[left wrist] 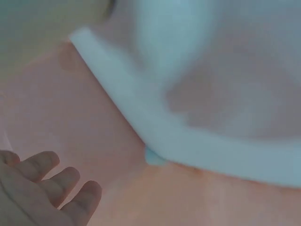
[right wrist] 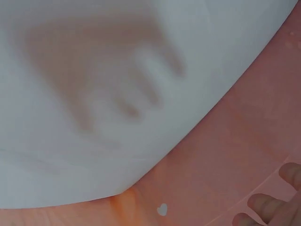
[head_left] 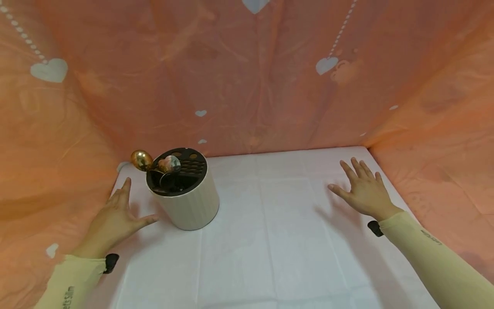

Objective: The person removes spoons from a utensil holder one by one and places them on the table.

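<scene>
A cream-coloured round utensil holder [head_left: 191, 209] with a black slotted top stands at the left of the white table. Out of its top stick a gold spoon [head_left: 141, 160] leaning left and a second shiny spoon head [head_left: 170, 164]. My left hand [head_left: 115, 219] hovers just left of the holder, thumb spread toward it, holding nothing. Far to the right, my right hand [head_left: 364, 191] is raised over the table with its fingers spread, also holding nothing. In the wrist views only some fingers [left wrist: 61, 188] of the left hand and fingers [right wrist: 270, 205] of the right hand show.
The table [head_left: 247, 257] is covered with a creased white cloth. Orange-pink curtains [head_left: 231, 86] with white hearts close it in at the back and both sides. Shadows of both hands fall on the cloth.
</scene>
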The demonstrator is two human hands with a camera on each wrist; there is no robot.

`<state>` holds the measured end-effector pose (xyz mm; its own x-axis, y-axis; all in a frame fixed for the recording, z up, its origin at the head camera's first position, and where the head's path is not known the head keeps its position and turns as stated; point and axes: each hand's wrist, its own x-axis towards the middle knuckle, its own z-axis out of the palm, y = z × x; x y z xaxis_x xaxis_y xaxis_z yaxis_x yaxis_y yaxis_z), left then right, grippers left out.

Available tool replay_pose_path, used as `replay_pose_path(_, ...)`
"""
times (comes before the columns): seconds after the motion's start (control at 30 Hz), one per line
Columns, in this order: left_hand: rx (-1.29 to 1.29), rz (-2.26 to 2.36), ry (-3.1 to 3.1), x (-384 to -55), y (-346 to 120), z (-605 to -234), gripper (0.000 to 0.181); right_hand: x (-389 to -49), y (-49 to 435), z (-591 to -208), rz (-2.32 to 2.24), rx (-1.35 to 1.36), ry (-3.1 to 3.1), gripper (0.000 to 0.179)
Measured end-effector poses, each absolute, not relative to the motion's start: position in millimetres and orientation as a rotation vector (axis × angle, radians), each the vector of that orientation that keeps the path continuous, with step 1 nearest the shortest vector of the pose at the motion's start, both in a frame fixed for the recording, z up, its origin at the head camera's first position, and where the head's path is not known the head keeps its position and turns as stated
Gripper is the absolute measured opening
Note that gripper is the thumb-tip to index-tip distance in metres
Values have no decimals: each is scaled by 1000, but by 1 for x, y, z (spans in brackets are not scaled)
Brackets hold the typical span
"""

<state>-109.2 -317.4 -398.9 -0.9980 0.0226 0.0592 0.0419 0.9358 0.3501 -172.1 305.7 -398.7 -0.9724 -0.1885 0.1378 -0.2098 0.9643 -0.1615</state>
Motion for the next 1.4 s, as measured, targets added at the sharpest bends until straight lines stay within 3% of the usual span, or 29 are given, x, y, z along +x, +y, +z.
replay_pose_path(0.53, -106, -924, -2947, -126, -271, -400, 113, -181, 256, -370, 257, 521, -2888, 86)
replay_pose_path(1.17, -106, -1012, -2920, -127, -269, -402, 110, -191, 100, -298, 425, 1282, -2689, 67)
replay_pose_path(1.4, -120, -1065, -2908, -126, -267, -402, 109, -194, 49, -285, 579, 1418, -2644, 67)
